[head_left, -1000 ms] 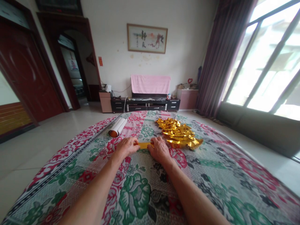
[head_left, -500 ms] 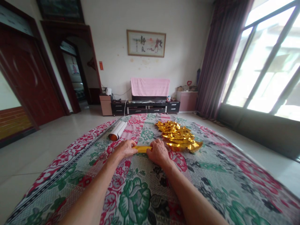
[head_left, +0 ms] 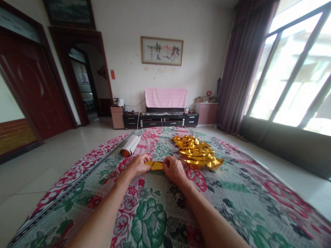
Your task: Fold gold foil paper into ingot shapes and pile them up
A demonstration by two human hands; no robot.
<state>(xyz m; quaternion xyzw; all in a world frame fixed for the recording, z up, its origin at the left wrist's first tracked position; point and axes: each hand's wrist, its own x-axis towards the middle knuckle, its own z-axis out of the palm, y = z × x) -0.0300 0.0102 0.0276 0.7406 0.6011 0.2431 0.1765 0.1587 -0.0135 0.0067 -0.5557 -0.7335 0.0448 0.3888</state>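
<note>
A narrow strip of folded gold foil paper [head_left: 156, 165] spans the gap between my two hands, just over the flowered cloth. My left hand [head_left: 139, 164] pinches its left end. At the other end, the curled fingers of my right hand [head_left: 173, 168] grip it. Right of my right hand lies a pile of folded gold foil pieces [head_left: 198, 151], boat-shaped with pointed ends. Beyond my left hand rests a roll of sheets [head_left: 130, 145], white outside and gold-orange inside.
A flowered tablecloth [head_left: 148, 220] in red, green and grey covers the round table. Past its far edge stands a low black cabinet [head_left: 152, 122] with a pink cloth [head_left: 166, 97] above it. A large window [head_left: 292, 75] is on the right.
The foil strip has tilted so that more of its shiny face shows. The fingers of my right hand have curled in more at its end. The camera view has shifted slightly.
</note>
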